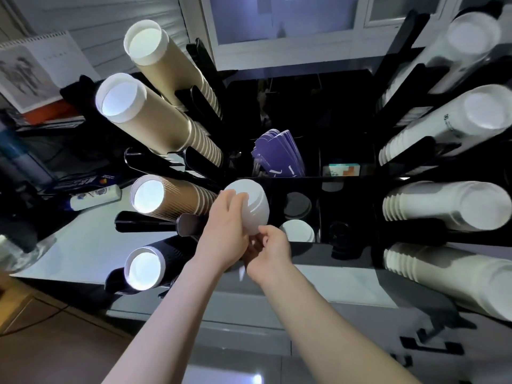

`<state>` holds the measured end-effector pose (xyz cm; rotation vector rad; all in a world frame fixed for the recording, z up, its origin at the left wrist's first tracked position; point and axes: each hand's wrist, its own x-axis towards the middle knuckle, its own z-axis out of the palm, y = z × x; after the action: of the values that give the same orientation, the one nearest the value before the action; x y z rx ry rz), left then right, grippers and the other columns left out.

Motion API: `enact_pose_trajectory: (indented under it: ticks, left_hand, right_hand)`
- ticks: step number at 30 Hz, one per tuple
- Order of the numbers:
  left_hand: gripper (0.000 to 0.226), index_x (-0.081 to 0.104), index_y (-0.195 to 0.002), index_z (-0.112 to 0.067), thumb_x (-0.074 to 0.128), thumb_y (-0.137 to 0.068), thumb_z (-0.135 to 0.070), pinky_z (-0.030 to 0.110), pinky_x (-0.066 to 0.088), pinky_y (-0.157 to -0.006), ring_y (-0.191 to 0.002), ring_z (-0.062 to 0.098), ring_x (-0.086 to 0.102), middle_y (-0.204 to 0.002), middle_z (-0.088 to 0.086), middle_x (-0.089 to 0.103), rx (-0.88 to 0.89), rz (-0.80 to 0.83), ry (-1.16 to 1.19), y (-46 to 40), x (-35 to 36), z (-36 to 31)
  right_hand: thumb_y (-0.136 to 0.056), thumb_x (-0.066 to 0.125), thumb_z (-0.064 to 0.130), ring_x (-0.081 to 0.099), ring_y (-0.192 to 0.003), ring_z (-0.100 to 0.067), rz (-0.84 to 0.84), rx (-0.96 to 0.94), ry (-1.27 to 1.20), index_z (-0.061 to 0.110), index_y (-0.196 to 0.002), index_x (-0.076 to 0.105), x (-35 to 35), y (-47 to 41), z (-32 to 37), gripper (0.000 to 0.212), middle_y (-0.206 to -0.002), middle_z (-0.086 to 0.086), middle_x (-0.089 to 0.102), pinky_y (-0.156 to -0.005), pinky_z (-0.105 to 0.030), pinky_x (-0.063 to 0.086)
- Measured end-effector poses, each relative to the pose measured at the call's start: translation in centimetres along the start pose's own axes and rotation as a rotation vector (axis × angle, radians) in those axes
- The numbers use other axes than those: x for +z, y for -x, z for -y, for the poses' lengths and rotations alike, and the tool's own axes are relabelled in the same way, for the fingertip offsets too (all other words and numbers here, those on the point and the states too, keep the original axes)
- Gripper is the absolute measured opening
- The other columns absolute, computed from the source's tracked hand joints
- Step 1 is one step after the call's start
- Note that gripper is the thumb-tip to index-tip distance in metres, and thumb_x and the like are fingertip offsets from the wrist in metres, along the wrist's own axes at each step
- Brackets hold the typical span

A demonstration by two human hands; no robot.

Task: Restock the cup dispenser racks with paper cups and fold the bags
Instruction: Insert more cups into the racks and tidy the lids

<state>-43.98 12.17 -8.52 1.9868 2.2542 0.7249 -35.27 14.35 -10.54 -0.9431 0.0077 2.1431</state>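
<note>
No legible text; calendar (41, 67) print too blurred.

Dim overall, cool cast. Glare blows out cup stacks (144, 195) at left. Strong fisheye stretch at edges; right side soft, centre bkgd near black.

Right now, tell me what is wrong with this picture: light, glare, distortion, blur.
Head view: dim overall, the black rack nearly swallowed by shadow; cup bottoms such as the brown stack blow out in white glare; wide-angle distortion splays the racks outward and stretches both forearms; the white stacks at right are soft; the white cups held by left hand and right hand stay fairly sharp.
</note>
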Motion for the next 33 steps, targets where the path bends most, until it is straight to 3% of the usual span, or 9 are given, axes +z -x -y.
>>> enact_pose_trajectory:
  ticks: [4,7,13,17,19,21,24,29,33]
  left_hand:
    - [0.066,0.029,-0.144,-0.005,0.049,-0.08,-0.001,0.041,0.03,-0.105,-0.131,0.037,0.033,-0.153,0.016,0.021,-0.073,0.115,-0.033,-0.3,0.8,1.1]
    - [0.069,0.016,-0.149,-0.008,0.048,-0.089,-0.011,0.04,0.023,-0.11,-0.141,0.038,0.02,-0.158,0.015,0.006,-0.114,0.239,-0.075,-0.2,1.6,1.3]
    - [0.072,0.005,-0.151,-0.009,0.044,-0.091,-0.011,0.037,0.014,-0.114,-0.145,0.034,-0.002,-0.159,0.012,-0.004,-0.13,0.325,-0.085,0.0,2.5,1.5]
    - [0.071,0.003,-0.149,-0.005,0.04,-0.09,-0.004,0.042,0.027,-0.107,-0.14,0.038,0.017,-0.158,0.013,-0.013,-0.101,0.321,-0.095,0.3,2.0,1.3]
    - [0.072,0.0,-0.149,-0.004,0.042,-0.09,-0.006,0.044,0.029,-0.108,-0.142,0.036,0.014,-0.157,0.014,-0.017,-0.061,0.281,-0.11,0.6,1.6,1.1]
    - [0.076,-0.003,-0.149,-0.003,0.045,-0.09,-0.007,0.04,0.02,-0.115,-0.146,0.032,0.001,-0.157,0.015,-0.016,0.005,0.199,-0.125,1.1,1.2,0.8]
    - [0.078,0.002,-0.15,-0.003,0.047,-0.086,-0.009,0.037,0.01,-0.118,-0.145,0.032,0.0,-0.158,0.019,-0.003,0.151,0.109,-0.114,2.3,0.4,0.0]
    - [0.074,0.01,-0.151,-0.01,0.048,-0.089,-0.021,0.034,0.009,-0.119,-0.146,0.026,0.003,-0.159,0.009,0.007,0.306,0.177,-0.047,6.1,0.6,-1.6]
    - [0.07,0.016,-0.151,-0.015,0.052,-0.092,-0.025,0.041,0.014,-0.118,-0.146,0.022,0.007,-0.159,0.003,0.014,0.408,0.204,0.036,8.9,1.5,-4.1]
  right_hand:
    - [-0.088,0.05,0.009,0.062,-0.078,-0.027,-0.025,-0.007,0.037,-0.001,-0.114,0.058,0.6,0.2,0.0,0.03,-0.096,-0.015,0.063,-0.063,-0.034,0.049]
    - [-0.091,0.049,0.014,0.063,-0.092,-0.028,-0.046,0.006,0.062,-0.002,-0.116,0.057,0.9,0.1,0.1,0.031,-0.107,-0.016,0.065,-0.067,-0.034,0.049]
    - [-0.096,0.044,0.023,0.053,-0.118,-0.034,0.025,0.046,0.255,-0.003,-0.133,0.044,-0.3,-0.1,1.3,0.046,-0.128,-0.023,0.054,-0.104,-0.042,0.04]
    - [-0.1,0.038,0.029,0.028,-0.141,-0.033,0.032,0.011,0.399,0.001,-0.142,0.036,-1.1,0.7,2.0,0.05,-0.151,-0.021,0.03,-0.114,-0.043,0.025]
    - [-0.101,0.036,0.03,0.027,-0.141,-0.031,0.035,-0.024,0.429,0.004,-0.142,0.038,-1.7,1.2,2.3,0.049,-0.15,-0.017,0.033,-0.113,-0.043,0.024]
    - [-0.101,0.036,0.03,0.029,-0.14,-0.03,0.039,-0.066,0.434,0.005,-0.142,0.039,-2.3,1.7,2.6,0.048,-0.149,-0.015,0.037,-0.113,-0.044,0.024]
    - [-0.099,0.04,0.027,0.036,-0.137,-0.03,0.042,-0.143,0.437,0.006,-0.14,0.043,-3.4,2.9,2.9,0.046,-0.146,-0.014,0.042,-0.112,-0.043,0.028]
    - [-0.096,0.046,0.025,0.055,-0.119,-0.026,0.019,-0.288,0.485,0.012,-0.122,0.061,-6.4,5.7,3.1,0.032,-0.127,-0.008,0.062,-0.1,-0.039,0.039]
    - [-0.093,0.055,0.024,0.065,-0.106,-0.024,0.008,-0.399,0.542,0.014,-0.113,0.068,-8.9,8.7,3.7,0.027,-0.109,-0.004,0.071,-0.093,-0.037,0.047]
